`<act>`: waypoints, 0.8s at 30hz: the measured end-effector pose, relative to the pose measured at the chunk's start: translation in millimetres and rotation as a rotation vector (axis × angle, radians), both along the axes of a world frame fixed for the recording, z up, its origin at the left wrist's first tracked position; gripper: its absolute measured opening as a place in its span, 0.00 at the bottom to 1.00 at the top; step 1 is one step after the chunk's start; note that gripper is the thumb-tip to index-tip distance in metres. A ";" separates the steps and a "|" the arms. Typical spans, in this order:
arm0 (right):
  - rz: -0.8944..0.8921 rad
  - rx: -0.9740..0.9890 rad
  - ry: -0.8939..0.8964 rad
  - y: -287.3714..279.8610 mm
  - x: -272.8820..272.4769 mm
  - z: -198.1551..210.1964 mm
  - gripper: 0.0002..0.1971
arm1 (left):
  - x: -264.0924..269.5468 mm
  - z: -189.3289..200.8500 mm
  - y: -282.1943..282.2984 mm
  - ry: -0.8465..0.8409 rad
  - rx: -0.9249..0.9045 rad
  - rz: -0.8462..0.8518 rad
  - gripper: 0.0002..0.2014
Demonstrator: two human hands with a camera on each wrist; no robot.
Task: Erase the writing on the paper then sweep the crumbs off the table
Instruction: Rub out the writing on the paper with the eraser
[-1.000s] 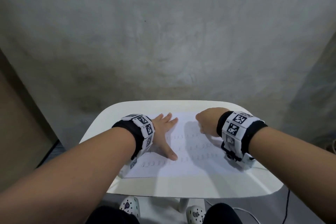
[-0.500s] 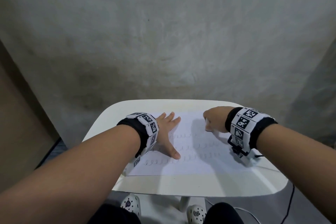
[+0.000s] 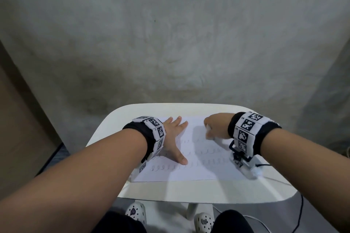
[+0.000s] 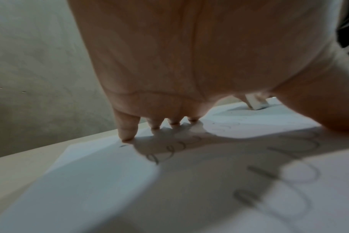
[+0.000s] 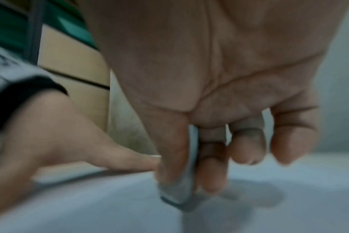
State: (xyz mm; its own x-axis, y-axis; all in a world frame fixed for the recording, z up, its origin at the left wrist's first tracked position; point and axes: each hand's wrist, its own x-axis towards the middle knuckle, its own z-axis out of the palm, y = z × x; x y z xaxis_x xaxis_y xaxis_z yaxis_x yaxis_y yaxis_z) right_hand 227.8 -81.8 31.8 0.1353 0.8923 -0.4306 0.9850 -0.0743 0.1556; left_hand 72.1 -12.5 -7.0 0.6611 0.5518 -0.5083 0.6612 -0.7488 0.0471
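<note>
A white sheet of paper [image 3: 191, 168] with rows of pencilled loops lies on the small white table [image 3: 198, 191]. My left hand [image 3: 175, 134] lies flat on the paper's left part, fingers spread and straight, pressing it down; the left wrist view shows the fingertips [image 4: 127, 135] on the sheet [image 4: 102, 181]. My right hand [image 3: 213, 126] pinches a white eraser [image 5: 182, 186] between thumb and fingers, its lower end on the paper [image 5: 90, 209] near the top row of writing. The eraser [image 4: 256, 102] also shows far off in the left wrist view.
The table stands against a grey concrete wall [image 3: 170, 34]. A brown panel [image 3: 20, 128] is at the left. A cable [image 3: 299, 212] hangs off the table's right front edge. My feet in white clogs [image 3: 135, 212] show under the table.
My right hand with the eraser has slid rightward and slightly away across the top of the paper. The left hand has stayed flat on the sheet.
</note>
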 end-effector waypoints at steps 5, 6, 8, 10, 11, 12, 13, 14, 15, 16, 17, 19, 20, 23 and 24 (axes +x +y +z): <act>0.113 -0.033 -0.079 -2.9 -13.8 -5.7 0.10 | 0.8 0.1 0.1 0.019 0.007 -0.006 0.65; 0.094 -0.031 -0.063 0.4 -8.8 -6.1 0.09 | 1.0 0.3 -0.6 0.019 0.009 -0.005 0.64; 0.028 -0.014 -0.085 3.7 1.6 2.1 0.05 | 1.0 1.0 -2.5 0.014 0.014 0.001 0.64; 0.042 -0.016 -0.123 3.3 0.5 1.2 0.05 | 0.4 0.8 -3.1 0.015 0.014 0.001 0.64; 0.078 -0.027 -0.131 1.0 -6.4 -0.7 0.06 | 0.4 0.9 -2.7 0.021 0.013 -0.001 0.64; 0.116 -0.037 -0.119 -2.3 -12.5 -2.8 0.08 | 0.6 0.6 -2.0 0.026 0.013 -0.003 0.64; 0.125 -0.044 -0.100 -3.9 -15.4 -3.8 0.08 | 0.7 0.8 -1.5 0.029 0.014 -0.004 0.64; 0.104 -0.036 -0.082 -0.7 -11.4 -4.7 0.08 | 0.6 0.3 -1.4 0.028 0.015 -0.004 0.64; 0.063 -0.020 -0.079 2.5 -4.8 -1.5 0.06 | 0.5 0.2 -1.5 0.025 0.017 -0.002 0.64; 0.023 -0.005 -0.091 5.9 1.3 1.0 0.05 | 0.4 0.1 -1.8 0.020 0.019 0.001 0.64; 0.004 -0.001 -0.116 7.0 3.2 1.6 0.05 | 0.0 -0.1 -2.1 0.015 0.021 0.003 0.64; 0.063 -0.013 -0.134 3.2 -8.5 -4.9 0.06 | -0.2 -0.6 -1.8 0.018 0.022 -0.001 0.64; 0.109 -0.015 -0.113 0.8 -15.5 -8.5 0.06 | 0.2 -0.8 -1.4 0.025 0.025 -0.004 0.64; 0.065 -0.007 -0.045 1.1 -14.0 -3.4 0.07 | 1.1 -0.7 -0.5 0.028 0.019 -0.004 0.64; 0.033 0.007 -0.060 4.7 -7.8 0.7 0.07 | 0.9 -0.7 -0.5 0.022 0.017 0.000 0.64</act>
